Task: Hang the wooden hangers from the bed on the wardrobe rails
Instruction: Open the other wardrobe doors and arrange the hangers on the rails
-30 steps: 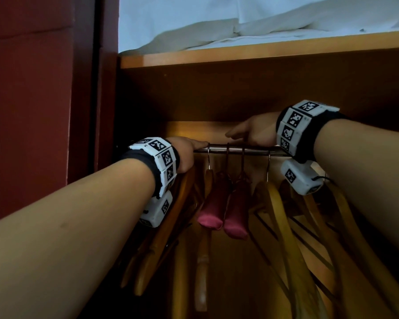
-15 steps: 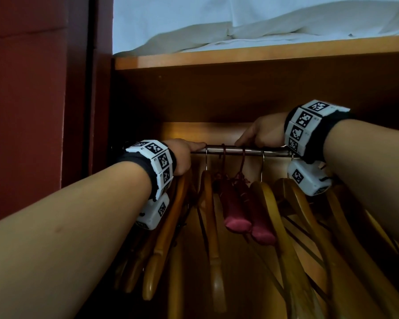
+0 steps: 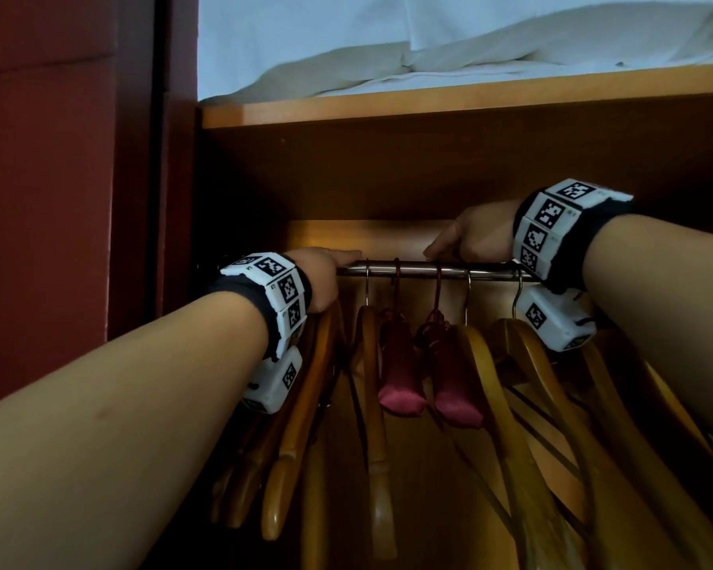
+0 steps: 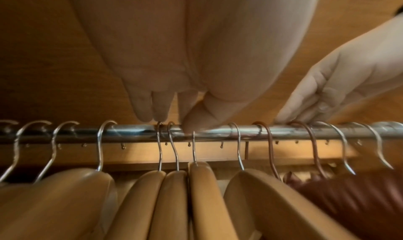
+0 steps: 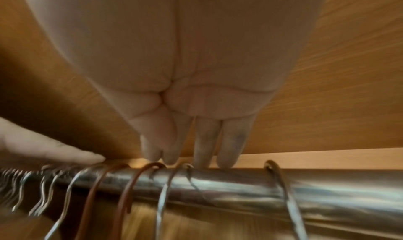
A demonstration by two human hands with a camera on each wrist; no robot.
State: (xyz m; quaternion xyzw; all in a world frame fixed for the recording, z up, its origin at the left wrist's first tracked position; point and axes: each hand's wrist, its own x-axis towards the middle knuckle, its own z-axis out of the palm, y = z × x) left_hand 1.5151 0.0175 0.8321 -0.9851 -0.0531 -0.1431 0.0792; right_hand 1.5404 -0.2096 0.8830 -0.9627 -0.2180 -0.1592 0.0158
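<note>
A steel wardrobe rail [image 3: 412, 270] carries several wooden hangers [image 3: 371, 405] on metal hooks, plus two maroon padded hangers [image 3: 400, 376] in the middle. My left hand [image 3: 338, 261] rests on the rail's left part. In the left wrist view its fingers and thumb [image 4: 191, 121] touch the rail [image 4: 130, 131] among the hooks of the wooden hangers [image 4: 202, 200]; no clear grip on a hook shows. My right hand [image 3: 441, 253] sits further right, with straight fingers [image 5: 196, 150] on top of the rail [image 5: 327, 188] between hooks. Neither hand holds a hanger.
A wooden shelf [image 3: 429, 104] runs close above the rail, with white bedding [image 3: 429, 55] on it. A dark red panel [image 3: 46, 199] stands at the left of the opening. Hangers crowd the space under both wrists, tightest at the left end.
My right hand slid a little to the right along the rail. The padded hangers and their neighbours swung, and their hooks now stand slightly further apart. The left hand stayed put.
</note>
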